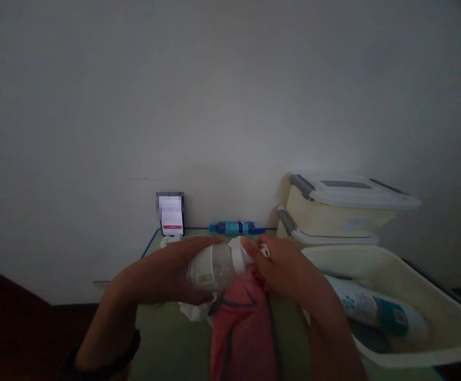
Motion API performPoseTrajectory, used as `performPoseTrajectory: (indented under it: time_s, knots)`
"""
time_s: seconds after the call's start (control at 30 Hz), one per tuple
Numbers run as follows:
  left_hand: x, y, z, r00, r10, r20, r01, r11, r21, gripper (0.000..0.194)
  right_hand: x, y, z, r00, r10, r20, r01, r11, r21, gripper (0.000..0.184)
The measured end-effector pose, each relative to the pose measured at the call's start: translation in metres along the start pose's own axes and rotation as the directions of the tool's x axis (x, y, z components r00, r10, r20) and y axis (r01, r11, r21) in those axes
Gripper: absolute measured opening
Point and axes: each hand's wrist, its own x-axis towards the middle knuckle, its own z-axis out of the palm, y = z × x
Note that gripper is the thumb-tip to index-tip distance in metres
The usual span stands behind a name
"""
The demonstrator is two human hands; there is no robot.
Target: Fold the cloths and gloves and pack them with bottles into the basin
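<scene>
My left hand is wrapped around a clear plastic bottle with a pale label, tilted on its side with its white top towards the right. Around that white top my right hand is closed, thumb and fingers on it, and a small white loop-shaped part pokes out between the fingers. A red-pink cloth with dark edging lies below the bottle and reaches up to my right hand; whether the fingers grip it too, I cannot tell. White crumpled material shows under my left hand.
A phone leans on the wall at the back left. A blue-labelled bottle lies along the wall. Two lidded boxes are stacked at right, behind an open cream bin holding a white-and-teal package. The tabletop is green.
</scene>
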Motion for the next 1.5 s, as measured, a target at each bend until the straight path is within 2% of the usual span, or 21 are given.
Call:
performPoseTrajectory:
  time_s: [0.1, 0.2, 0.3, 0.37, 0.47, 0.53, 0.7, 0.87, 0.97, 1.03, 1.07, 1.13, 1.2, 1.4, 1.5]
  knots:
    - [-0.004, -0.003, -0.005, 1.000, -0.018, -0.008, 0.017, 0.998, -0.058, 0.080, -0.006, 0.001, -0.009, 0.988, -0.100, 0.118, 0.060, 0.951, 0.303, 0.033]
    - [-0.007, -0.005, -0.009, 0.998, 0.059, 0.022, -0.054, 0.979, -0.198, 0.076, -0.010, -0.002, -0.014, 0.973, -0.191, 0.131, 0.075, 0.795, 0.602, 0.035]
    - [-0.010, -0.007, -0.010, 0.986, 0.145, 0.088, -0.097, 0.906, -0.412, 0.074, -0.009, -0.004, -0.012, 0.966, -0.244, 0.081, 0.098, 0.642, 0.760, 0.031]
    - [-0.009, -0.008, -0.008, 0.979, 0.170, 0.112, -0.088, 0.849, -0.522, 0.071, -0.006, -0.003, -0.009, 0.956, -0.284, 0.072, 0.106, 0.563, 0.820, 0.039]
    - [-0.006, -0.009, -0.005, 0.978, 0.180, 0.105, -0.093, 0.826, -0.556, 0.067, 0.000, -0.003, -0.002, 0.908, -0.390, 0.156, 0.065, 0.498, 0.865, 0.053]
    - [-0.003, -0.009, -0.002, 0.977, 0.192, 0.091, -0.112, 0.830, -0.546, 0.067, 0.003, -0.004, 0.003, 0.897, -0.406, 0.175, 0.045, 0.478, 0.877, 0.050]
    - [0.001, -0.005, 0.000, 0.979, 0.197, 0.060, -0.140, 0.851, -0.506, 0.070, 0.004, -0.008, 0.008, 0.960, -0.266, 0.088, 0.037, 0.432, 0.901, 0.038]
    - [0.000, 0.004, 0.001, 0.980, 0.198, 0.025, -0.171, 0.895, -0.413, 0.081, -0.003, -0.016, 0.003, 0.972, -0.217, 0.089, 0.037, 0.516, 0.856, 0.038]
    - [0.004, 0.012, 0.007, 0.991, 0.135, -0.024, -0.136, 0.944, -0.300, 0.079, 0.000, -0.021, 0.009, 0.995, -0.099, 0.002, 0.051, 0.527, 0.849, 0.027]
    - [0.009, 0.017, 0.013, 0.994, 0.058, -0.094, -0.074, 0.981, -0.180, 0.078, 0.007, -0.022, 0.017, 0.997, 0.032, -0.071, 0.047, 0.480, 0.876, 0.018]
    - [0.011, 0.020, 0.016, 0.991, 0.034, -0.128, -0.051, 0.990, -0.133, 0.077, 0.011, -0.021, 0.021, 0.994, 0.070, -0.085, 0.049, 0.413, 0.909, 0.019]
    - [0.016, 0.024, 0.022, 0.987, 0.015, -0.163, -0.028, 0.997, -0.078, 0.075, 0.018, -0.019, 0.027, 0.988, 0.105, -0.113, 0.083, 0.252, 0.964, 0.024]
    - [0.018, 0.028, 0.025, 0.988, 0.020, -0.150, -0.028, 0.998, -0.057, 0.071, 0.023, -0.017, 0.029, 0.985, 0.100, -0.138, 0.120, 0.163, 0.979, 0.028]
    - [0.020, 0.032, 0.024, 0.992, 0.094, -0.090, -0.103, 0.990, -0.100, 0.062, 0.023, -0.019, 0.028, 0.982, 0.014, -0.188, 0.186, 0.071, 0.980, 0.035]
    - [0.025, 0.026, 0.024, 0.988, 0.143, -0.053, -0.150, 0.967, -0.207, 0.055, 0.022, -0.019, 0.029, 0.972, 0.004, -0.234, 0.233, 0.049, 0.971, 0.034]
